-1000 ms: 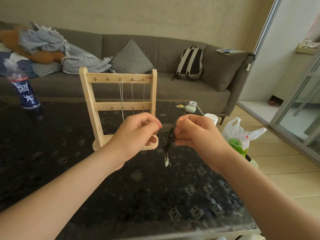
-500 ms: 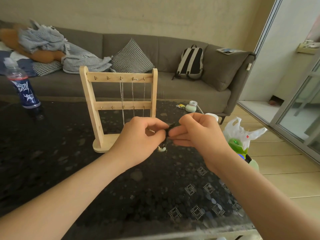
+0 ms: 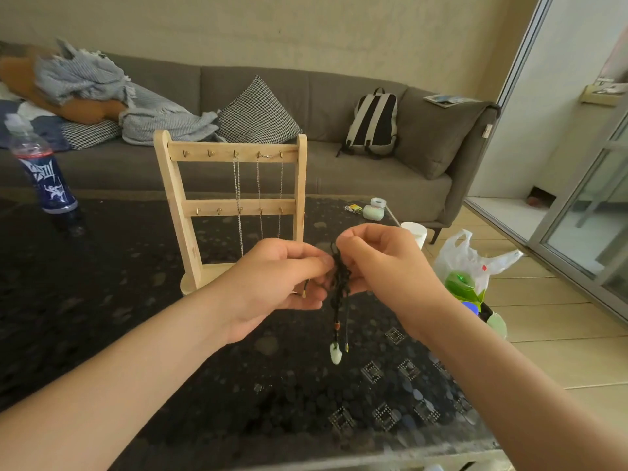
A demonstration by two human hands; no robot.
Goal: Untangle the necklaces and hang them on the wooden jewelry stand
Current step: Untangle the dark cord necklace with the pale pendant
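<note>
A tangled black cord necklace (image 3: 341, 283) hangs in the air above the dark bench (image 3: 102, 300), its pale green pendant (image 3: 335, 354) dangling at the bottom. The left hand (image 3: 272, 283) and right hand (image 3: 387, 263) each pinch the knotted upper part between curled fingers and thumb, knuckles almost touching. Just behind them the wooden jewelry stand (image 3: 176, 205) stands upright on the bench with thin silver chains (image 3: 238, 192) draped from hooks on its top bar; a bottle (image 3: 44, 175) stands well apart at far left.
</note>
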